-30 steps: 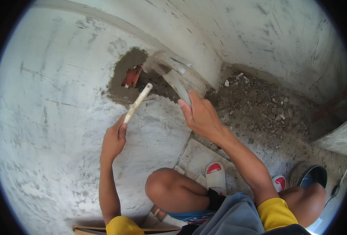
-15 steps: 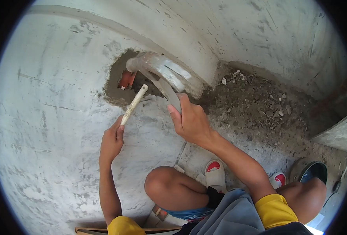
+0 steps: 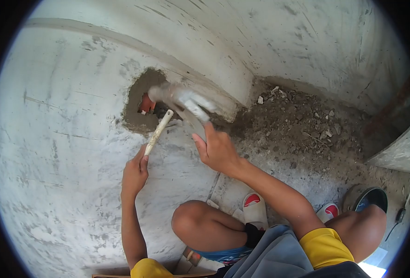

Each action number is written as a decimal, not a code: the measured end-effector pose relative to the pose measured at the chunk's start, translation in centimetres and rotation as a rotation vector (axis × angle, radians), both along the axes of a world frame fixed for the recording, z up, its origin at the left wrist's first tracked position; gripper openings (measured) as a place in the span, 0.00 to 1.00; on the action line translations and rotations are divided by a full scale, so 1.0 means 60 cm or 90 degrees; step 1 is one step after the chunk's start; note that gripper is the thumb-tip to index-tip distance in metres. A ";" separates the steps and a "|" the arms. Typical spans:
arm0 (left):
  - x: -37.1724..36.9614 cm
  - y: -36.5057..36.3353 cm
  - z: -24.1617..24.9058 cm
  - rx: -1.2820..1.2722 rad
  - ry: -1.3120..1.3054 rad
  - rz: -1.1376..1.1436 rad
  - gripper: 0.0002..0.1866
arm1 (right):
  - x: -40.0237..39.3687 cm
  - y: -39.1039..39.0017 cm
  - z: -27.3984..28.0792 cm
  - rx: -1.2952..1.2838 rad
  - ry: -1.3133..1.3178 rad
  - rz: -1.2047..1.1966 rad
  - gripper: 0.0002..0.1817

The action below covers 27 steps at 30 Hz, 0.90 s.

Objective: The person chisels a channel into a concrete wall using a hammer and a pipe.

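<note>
Head view: left hand (image 3: 134,173) closed around the lower end of a pale chisel (image 3: 158,132), tip angled up into the rough hole (image 3: 142,106) broken in the plastered wall (image 3: 61,139), close to the orange brick (image 3: 145,103) showing inside. Right hand (image 3: 217,150) gripping a hammer (image 3: 181,103), head blurred, just beside the chisel's upper end; contact impossible to tell. Rubble (image 3: 302,125) strewn over the floor at the wall corner. White sandals (image 3: 256,211) below, beside bare knees.
</note>
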<state>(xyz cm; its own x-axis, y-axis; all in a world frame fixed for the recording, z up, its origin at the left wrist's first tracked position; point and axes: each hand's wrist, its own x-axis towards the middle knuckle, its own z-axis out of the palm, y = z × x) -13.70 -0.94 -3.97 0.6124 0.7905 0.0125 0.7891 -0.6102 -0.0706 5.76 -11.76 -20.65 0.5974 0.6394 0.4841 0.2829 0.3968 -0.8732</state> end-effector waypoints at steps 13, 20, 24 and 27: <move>-0.024 0.013 -0.035 0.036 0.017 -0.009 0.23 | -0.018 0.024 -0.042 -0.029 0.051 0.026 0.16; -0.043 -0.007 -0.063 0.053 0.024 -0.096 0.24 | -0.026 0.033 -0.113 -0.094 0.055 0.124 0.18; -0.060 -0.066 -0.084 -0.046 -0.101 -0.100 0.22 | -0.018 0.028 -0.074 0.046 0.250 0.073 0.22; -0.052 -0.107 -0.084 -0.112 -0.139 -0.111 0.20 | 0.011 0.015 -0.039 0.080 0.419 0.179 0.25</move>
